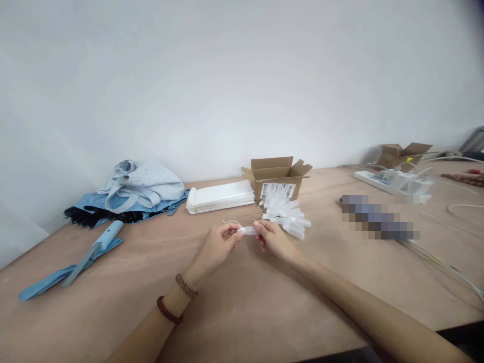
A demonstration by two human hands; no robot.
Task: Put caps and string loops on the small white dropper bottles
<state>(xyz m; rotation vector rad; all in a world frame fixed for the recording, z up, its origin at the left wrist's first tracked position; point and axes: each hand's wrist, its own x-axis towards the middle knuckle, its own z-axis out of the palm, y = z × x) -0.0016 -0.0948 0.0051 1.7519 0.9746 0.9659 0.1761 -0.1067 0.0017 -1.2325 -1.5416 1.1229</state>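
Between my hands is a small translucent white plastic tube (pixel 248 230) with a thin pale cord looping up at its left end. My left hand (pixel 223 241) pinches that left end between thumb and fingers. On the tube's right end, the fingers of my right hand (pixel 273 237) are closed. A pile of similar translucent tubes (pixel 287 214) lies just beyond my right hand, in front of an open cardboard box (pixel 278 174) with white labels.
Left of the box lies a stack of white paper envelopes or bags (pixel 221 194). A pale blue cloth bag (pixel 145 181) rests on a folded blue umbrella (pixel 109 234). To the right are a blurred-out object (pixel 378 217), a power strip (pixel 393 179), cables and another box (pixel 403 154).
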